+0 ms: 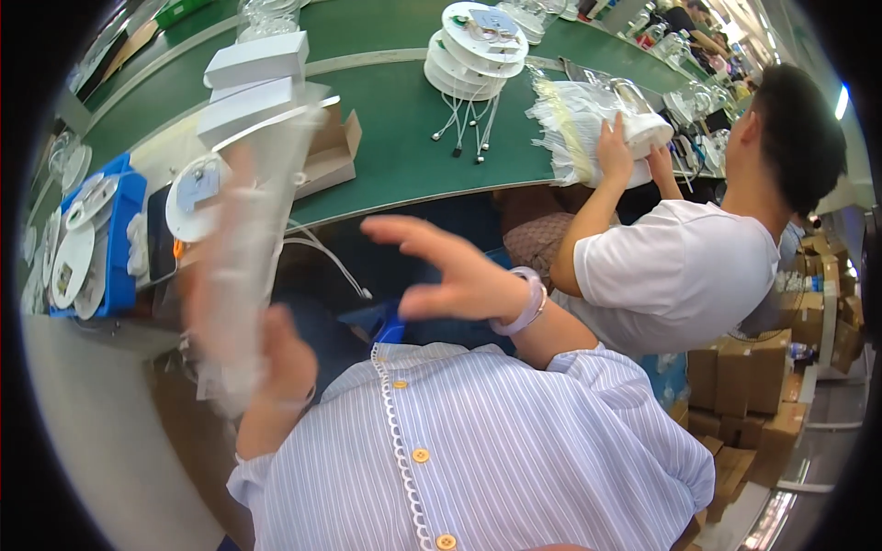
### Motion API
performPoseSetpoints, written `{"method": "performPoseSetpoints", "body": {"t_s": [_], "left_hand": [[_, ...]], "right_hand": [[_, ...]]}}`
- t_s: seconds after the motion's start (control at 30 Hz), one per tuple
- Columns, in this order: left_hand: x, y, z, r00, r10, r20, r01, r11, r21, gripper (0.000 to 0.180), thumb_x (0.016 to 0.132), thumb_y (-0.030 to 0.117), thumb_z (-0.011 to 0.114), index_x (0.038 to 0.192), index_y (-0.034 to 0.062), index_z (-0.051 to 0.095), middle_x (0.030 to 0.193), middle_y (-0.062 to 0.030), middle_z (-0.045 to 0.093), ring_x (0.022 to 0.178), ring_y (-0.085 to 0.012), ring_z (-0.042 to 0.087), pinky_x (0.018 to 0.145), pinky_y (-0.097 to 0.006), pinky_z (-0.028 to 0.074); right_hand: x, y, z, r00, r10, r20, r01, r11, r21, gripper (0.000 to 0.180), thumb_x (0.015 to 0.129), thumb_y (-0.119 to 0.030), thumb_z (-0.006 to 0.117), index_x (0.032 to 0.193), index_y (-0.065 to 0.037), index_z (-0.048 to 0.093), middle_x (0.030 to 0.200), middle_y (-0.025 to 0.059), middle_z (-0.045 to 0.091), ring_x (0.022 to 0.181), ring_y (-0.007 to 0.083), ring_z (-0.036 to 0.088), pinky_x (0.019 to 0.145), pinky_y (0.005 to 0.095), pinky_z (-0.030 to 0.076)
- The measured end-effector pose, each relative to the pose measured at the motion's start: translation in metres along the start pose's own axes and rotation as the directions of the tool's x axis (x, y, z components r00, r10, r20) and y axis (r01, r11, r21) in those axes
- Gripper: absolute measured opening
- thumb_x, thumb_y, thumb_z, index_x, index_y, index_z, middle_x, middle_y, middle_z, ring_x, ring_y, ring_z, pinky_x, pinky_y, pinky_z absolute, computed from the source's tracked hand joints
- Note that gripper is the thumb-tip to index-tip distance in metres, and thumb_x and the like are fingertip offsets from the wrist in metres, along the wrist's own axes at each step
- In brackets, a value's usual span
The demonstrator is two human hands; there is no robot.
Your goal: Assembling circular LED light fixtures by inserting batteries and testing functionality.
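My left hand (283, 363) grips a long, translucent white piece (253, 257), held upright over the table's near edge. Motion smears it, so I cannot tell its exact kind. To its right, my right hand (450, 275) is in the air with fingers spread and nothing in it; a pale bracelet circles the wrist. Partly hidden behind the held piece is a white round plate (188, 204) with a light patch. White cables (333, 259) hang past the table edge between my hands. An open cardboard box (333, 156) sits just beyond.
White boxes (257, 60) are piled at the back left. A blue bin (138, 197) with round white parts stands left. Farther back is a stack of white discs (459, 83) with dangling cables. At right, a co-worker (680, 266) handles a white cylindrical part (650, 133); cardboard cartons (749, 372) are behind.
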State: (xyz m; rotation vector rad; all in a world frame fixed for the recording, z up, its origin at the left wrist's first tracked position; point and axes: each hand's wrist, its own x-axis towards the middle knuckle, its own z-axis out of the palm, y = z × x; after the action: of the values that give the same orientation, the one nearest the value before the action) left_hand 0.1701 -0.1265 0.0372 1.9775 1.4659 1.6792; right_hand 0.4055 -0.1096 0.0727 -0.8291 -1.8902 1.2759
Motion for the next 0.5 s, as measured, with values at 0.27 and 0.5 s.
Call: {"method": "performPoseSetpoints", "body": {"t_s": [0.27, 0.5], "left_hand": [[0.013, 0.02, 0.067, 0.874, 0.353, 0.332, -0.43, 0.882, 0.192, 0.036, 0.069, 0.008, 0.051, 0.104, 0.0145, 0.052, 0.11, -0.006, 0.047, 0.103, -0.0215, 0.043, 0.091, -0.043, 0.022], [0.007, 0.021, 0.081, 0.793, 0.31, 0.525, -0.377, 0.926, 0.023, 0.053, 0.06, 0.009, 0.06, 0.111, 0.0132, 0.046, 0.115, -0.0076, 0.043, 0.107, -0.0227, 0.04, 0.091, -0.045, 0.023]], "right_hand": [[-0.009, 0.001, -0.009, 0.897, 0.304, -0.322, -0.084, 0.831, 0.55, 0.041, 0.084, -0.02, 0.037, 0.117, 0.003, 0.033, 0.108, 0.0112, 0.048, 0.096, 0.0163, 0.05, 0.081, 0.0271, 0.04], [-0.015, 0.046, -0.034, 0.75, 0.474, -0.461, -0.055, 0.74, 0.671, 0.03, 0.085, -0.018, 0.038, 0.104, 0.004, 0.045, 0.091, 0.0115, 0.056, 0.08, 0.0148, 0.057, 0.07, 0.0243, 0.046]]}}
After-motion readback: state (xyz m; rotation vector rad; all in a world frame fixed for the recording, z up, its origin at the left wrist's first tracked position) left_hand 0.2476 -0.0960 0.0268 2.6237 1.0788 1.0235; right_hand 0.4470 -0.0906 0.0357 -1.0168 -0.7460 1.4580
